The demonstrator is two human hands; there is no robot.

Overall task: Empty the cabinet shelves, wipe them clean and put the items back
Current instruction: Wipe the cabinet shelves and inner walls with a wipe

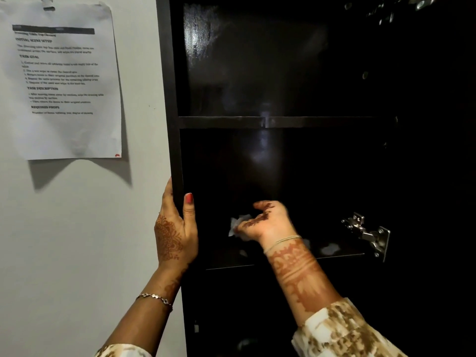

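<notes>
A dark, glossy cabinet (pixel 175 99) stands open in front of me, with an upper shelf board (pixel 283 122) and a lower shelf (pixel 334 255); no items show on either. My left hand (pixel 175 228) grips the cabinet's left side panel, thumb inside and fingers outside. My right hand (pixel 270 222) reaches into the lower compartment and holds a crumpled white wipe (pixel 238 224) just above the lower shelf. Pale wet smears shine on that shelf to the right of my wrist.
A printed instruction sheet (pixel 64 81) is taped to the grey wall (pixel 77 240) left of the cabinet. A metal door hinge (pixel 368 234) sticks out at the right of the lower compartment, and another hinge (pixel 404 6) sits at the top right.
</notes>
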